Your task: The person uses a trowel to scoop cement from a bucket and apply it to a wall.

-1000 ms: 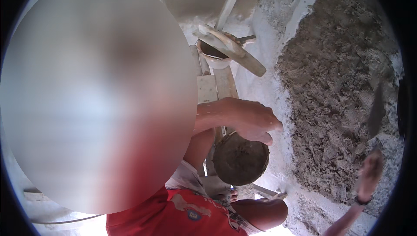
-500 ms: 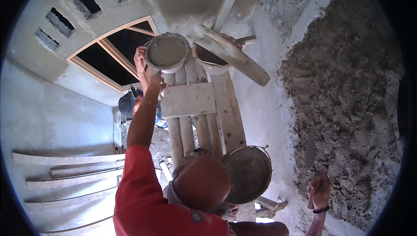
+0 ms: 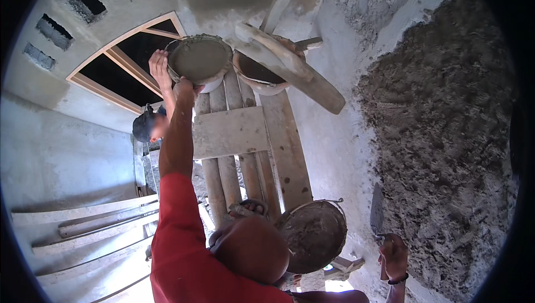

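My left arm, in a red sleeve, stretches to the far end of the planks. There my left hand [image 3: 186, 86] has its fingers closed on the near rim of a round bucket [image 3: 222, 75] full of wet grey mortar. Another person's hand [image 3: 159, 64] holds the same bucket at its left side. On the right, my right hand [image 3: 394, 255] is closed round the handle of a pointed trowel [image 3: 377, 214], its blade upward, in front of the rough mortar-covered wall [image 3: 446, 136]. Low in the middle stands a second mortar bucket [image 3: 343, 230], with a wire handle.
Another bucket [image 3: 262, 87] stands right of the held one, a long wooden float [image 3: 317, 86] lying across it. A flat board [image 3: 228, 133] crosses the wooden planks [image 3: 287, 158]. The co-worker, in a dark cap [image 3: 143, 124], is below the framed window opening [image 3: 118, 52].
My left hand has moved up from just below the mortar bucket onto its rim. The trowel and my right hand have shifted left and slightly down in the picture. The whole view has shifted a little.
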Demonstrator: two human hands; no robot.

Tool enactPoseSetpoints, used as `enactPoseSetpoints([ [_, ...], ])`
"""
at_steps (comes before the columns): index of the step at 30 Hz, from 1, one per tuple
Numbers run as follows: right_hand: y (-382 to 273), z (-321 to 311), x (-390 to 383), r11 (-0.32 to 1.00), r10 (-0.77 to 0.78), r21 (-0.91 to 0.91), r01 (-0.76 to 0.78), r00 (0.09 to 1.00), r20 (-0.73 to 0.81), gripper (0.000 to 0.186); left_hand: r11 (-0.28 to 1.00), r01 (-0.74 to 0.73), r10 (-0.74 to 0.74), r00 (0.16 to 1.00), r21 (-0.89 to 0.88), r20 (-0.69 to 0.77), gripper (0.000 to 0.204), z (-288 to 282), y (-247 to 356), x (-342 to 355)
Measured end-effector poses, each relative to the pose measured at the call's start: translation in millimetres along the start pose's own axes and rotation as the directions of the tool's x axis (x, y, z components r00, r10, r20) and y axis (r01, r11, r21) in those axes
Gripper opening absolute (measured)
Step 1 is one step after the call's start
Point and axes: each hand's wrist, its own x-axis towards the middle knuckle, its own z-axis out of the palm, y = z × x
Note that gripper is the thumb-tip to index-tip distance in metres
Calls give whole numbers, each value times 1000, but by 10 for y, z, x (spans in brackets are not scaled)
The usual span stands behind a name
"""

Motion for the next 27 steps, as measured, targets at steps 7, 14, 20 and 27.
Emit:
enactPoseSetpoints([
  [7,-239,204,134,993,28,-116,-28,1000,5,35,997,43,-43,999,-63,5,35,557,-764,-109],
  [14,-542,499,421,969,-69,-220,111,980,188,36,401,-561,555,778,725,295,91,-456,-1521,2088],
  [20,-422,542,401,811,-230,-479,336,936,267,34,1000,28,-29,994,14,107,83,257,-1811,906],
  [27,-543,349,152,797,-110,-521,306,921,372,39,963,20,-40,997,270,68,58,-87,-544,-889],
])
